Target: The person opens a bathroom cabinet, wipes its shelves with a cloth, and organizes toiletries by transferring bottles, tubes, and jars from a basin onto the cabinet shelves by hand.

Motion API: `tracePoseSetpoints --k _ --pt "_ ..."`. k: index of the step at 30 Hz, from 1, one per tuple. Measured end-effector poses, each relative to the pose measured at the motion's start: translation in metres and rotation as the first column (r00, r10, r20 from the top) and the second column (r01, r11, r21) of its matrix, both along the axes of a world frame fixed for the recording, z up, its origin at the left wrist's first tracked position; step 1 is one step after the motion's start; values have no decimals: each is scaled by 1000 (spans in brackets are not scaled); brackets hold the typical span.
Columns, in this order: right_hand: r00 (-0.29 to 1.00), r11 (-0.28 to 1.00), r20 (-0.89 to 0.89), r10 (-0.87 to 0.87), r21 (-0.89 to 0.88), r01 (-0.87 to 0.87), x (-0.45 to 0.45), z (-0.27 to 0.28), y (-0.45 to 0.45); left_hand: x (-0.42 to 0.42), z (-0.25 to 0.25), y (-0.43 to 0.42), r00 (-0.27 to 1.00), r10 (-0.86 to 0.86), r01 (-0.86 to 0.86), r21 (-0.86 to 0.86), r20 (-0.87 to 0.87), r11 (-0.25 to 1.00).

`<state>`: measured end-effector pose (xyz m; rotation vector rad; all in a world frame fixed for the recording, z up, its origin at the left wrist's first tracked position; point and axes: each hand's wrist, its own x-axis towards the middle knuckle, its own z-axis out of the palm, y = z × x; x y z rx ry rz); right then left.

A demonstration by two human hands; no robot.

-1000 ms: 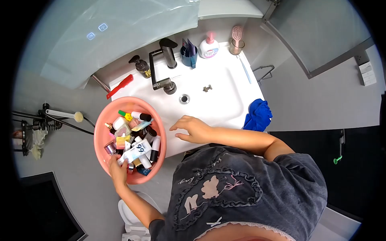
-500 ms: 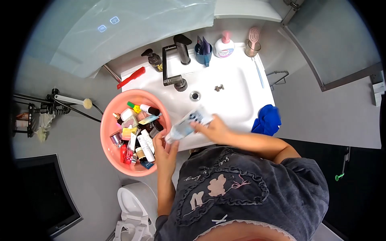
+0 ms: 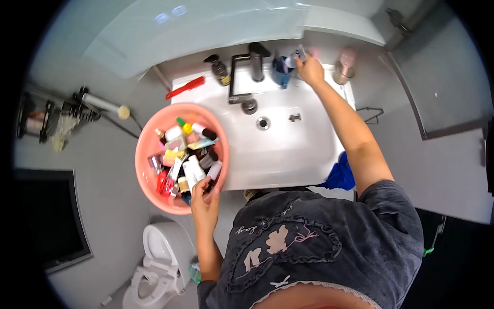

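My right hand (image 3: 311, 70) reaches to the back of the sink, fingers closed around a white-and-blue squeeze tube (image 3: 293, 60). The tube is at the mouth of a dark blue cup (image 3: 282, 76) that holds some slim items; blur hides whether it is inside. My left hand (image 3: 205, 202) is at the near rim of a pink basin (image 3: 144, 181), finger and thumb apart, with nothing visible between them. Inside the basin lie several bottles, tubes and jars, among them a white tube (image 3: 193, 172) close to my left fingertips.
Along the sink's (image 3: 303, 139) back stand a dark pump bottle (image 3: 220, 72), the black faucet (image 3: 256, 64) and a glass (image 3: 343, 74) with a pink hairbrush. A red comb (image 3: 186, 88) lies at the left. A blue cloth (image 3: 340, 174) hangs at the right edge.
My right hand has carried the tube from beside the basin to the blue cup at the back. My left hand has let go of the tube's cap end. The camera view has shifted.
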<state>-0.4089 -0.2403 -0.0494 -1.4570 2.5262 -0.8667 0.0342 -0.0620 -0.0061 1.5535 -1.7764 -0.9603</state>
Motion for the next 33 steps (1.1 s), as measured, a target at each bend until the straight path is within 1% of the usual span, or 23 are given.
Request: tracePoseSetpoints --k 1,2,4,5,6,8,9,10,11,13,15,19,20,22,23,25,26,27,29,30,31,32,33 --pt "998 994 -15 57 98 -55 -6 -9 -11 5 0 3 999 46 -46 2 7 999" --pt "989 995 -115 95 45 -90 -8 -21 -18 12 -1 6 998 61 -61 -25 -2 998" --pt "943 963 -211 259 128 -236 -23 -40 -33 26 5 14 993 119 -118 -31 20 993" --pt "941 943 -202 271 251 -218 -23 -37 -37 34 0 18 988 148 -147 -46 31 988" --pt "919 943 -259 296 231 -238 -47 -66 -52 39 5 21 980 188 -185 -54 63 981" --pt "858 893 -348 378 381 -239 -60 -64 -59 51 8 27 958 271 -264 -88 92 961" --pt "930 946 -197 311 156 -284 -71 -75 -65 59 4 30 944 316 -306 -113 90 945" --pt "971 942 -59 233 260 -211 -72 -65 -66 71 2 32 939 334 -323 -125 84 938" --pt "934 948 -206 293 186 -257 -70 -64 -64 78 4 33 928 361 -349 -124 89 929" --pt "955 936 -121 270 264 -232 -70 -66 -74 91 8 31 898 423 -406 -146 117 902" --pt "918 940 -330 221 322 -110 -62 -68 -75 105 1 22 877 461 -438 -170 134 883" --pt "905 893 -357 232 446 -53 -53 -56 -74 119 -8 -21 875 425 -366 -258 231 894" --pt "899 887 -371 232 461 -38 -55 -56 -73 119 -13 -33 858 390 -303 -283 335 910" --pt "971 940 97 219 245 -237 -74 -61 -67 118 -25 -56 831 348 -229 -304 433 925" --pt "973 943 94 209 243 -226 -74 -57 -59 115 -33 -68 800 318 -175 -310 508 934" --pt "966 973 144 216 52 -226 -72 -48 -38 111 -49 -86 772 273 -100 -314 574 944" --pt "942 977 258 214 -32 -213 -72 -47 -30 110 -58 -96 738 238 -48 -302 631 952" --pt "965 965 58 257 -79 -252 -75 -50 -18 107 -67 -108 702 203 11 -295 683 955" --pt "978 974 -50 201 -97 -205 -50 -33 19 101 -78 -123 668 181 49 -286 722 957" --pt "990 989 53 133 -67 -129 -24 -13 39 99 -81 -128 646 168 65 -273 745 960" --pt "984 980 -31 173 -92 -176 -28 -28 51 94 -79 -130 630 145 59 -233 763 971" --pt "965 911 42 259 -342 -230 -23 -41 65 100 -94 -136 609 131 86 -229 782 970" --pt "964 933 114 240 -301 -197 1 -24 87 103 -97 -137 629 114 122 -243 769 962"
